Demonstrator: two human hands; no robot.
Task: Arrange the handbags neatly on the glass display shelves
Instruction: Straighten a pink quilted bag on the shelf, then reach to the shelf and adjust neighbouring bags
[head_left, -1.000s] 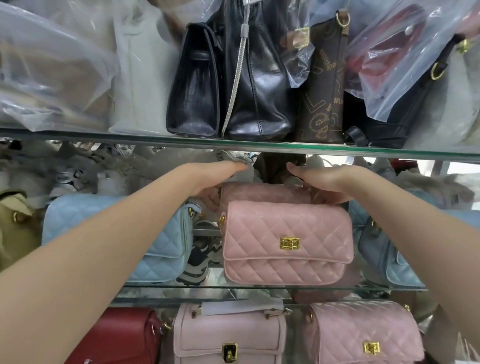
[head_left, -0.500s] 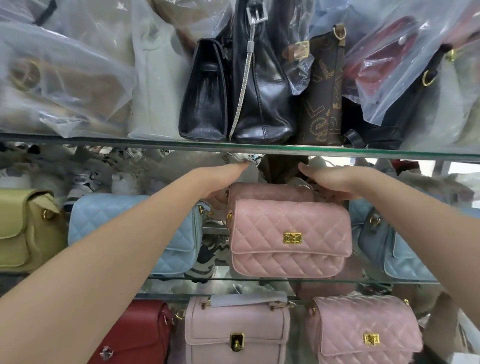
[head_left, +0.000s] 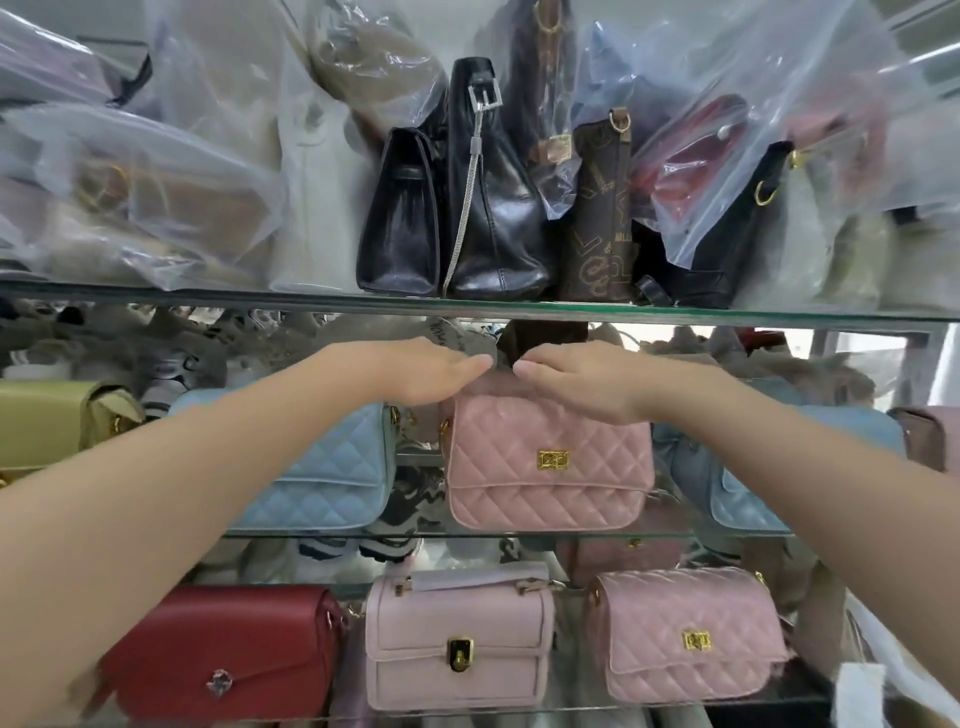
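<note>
— Hands?
— Left hand (head_left: 431, 371) and right hand (head_left: 576, 382) lie flat, fingertips nearly meeting, atop the pink quilted bag (head_left: 548, 462).
— Bag's position?
— Middle glass shelf (head_left: 467, 534) — at six o'clock beneath both palms.

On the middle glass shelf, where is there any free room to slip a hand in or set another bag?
Only a narrow gap between the left blue quilted bag and the pink quilted bag, backed by patterned items. The pink bag's right side nearly meets the right blue bag. The top shelf is crammed with plastic-wrapped bags.
</note>
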